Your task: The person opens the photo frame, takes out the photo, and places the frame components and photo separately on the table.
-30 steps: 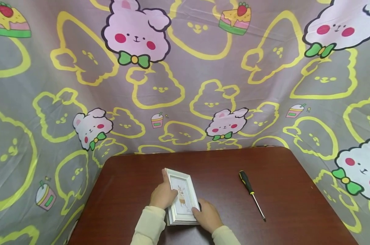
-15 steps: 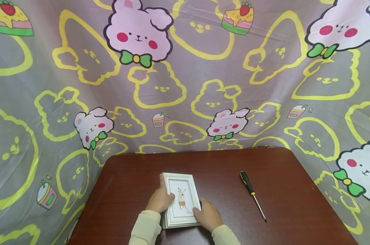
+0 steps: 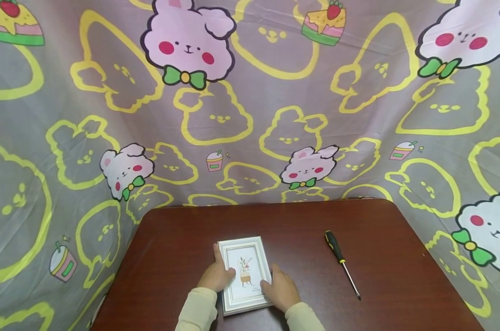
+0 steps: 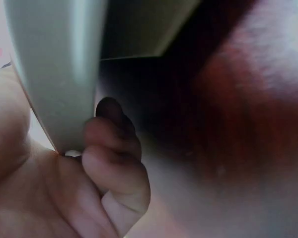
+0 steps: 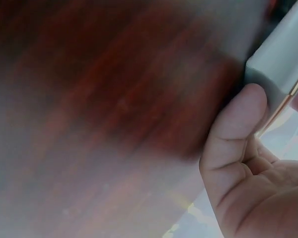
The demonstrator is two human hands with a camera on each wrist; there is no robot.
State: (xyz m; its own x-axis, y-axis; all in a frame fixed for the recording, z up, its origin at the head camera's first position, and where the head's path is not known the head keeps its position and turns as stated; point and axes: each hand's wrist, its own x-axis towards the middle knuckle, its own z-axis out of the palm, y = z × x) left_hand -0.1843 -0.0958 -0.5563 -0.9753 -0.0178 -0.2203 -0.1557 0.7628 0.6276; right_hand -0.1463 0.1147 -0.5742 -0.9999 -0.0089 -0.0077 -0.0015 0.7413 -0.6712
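A white picture frame (image 3: 261, 250) with a plant print in it faces up over the near part of the table. My left hand (image 3: 216, 274) grips its left edge, thumb on the front; the left wrist view shows the fingers (image 4: 114, 168) curled under the frame's side (image 4: 59, 74). At the lower right edge my right hand (image 3: 284, 288) holds the frame with the thumb on the front border. In the right wrist view, a finger (image 5: 241, 111) bends against the frame's pale edge (image 5: 280, 54). The frame's back is mostly hidden.
A screwdriver (image 3: 336, 248) with a black and yellow handle lies on the brown table (image 3: 299, 220), right of the frame. Patterned cloth (image 3: 254, 105) hangs behind the table and along both sides.
The picture frame has turned from a tilt toward the right to facing up more squarely, and has come slightly nearer. Both hands keep their grip; the left has moved down with it.
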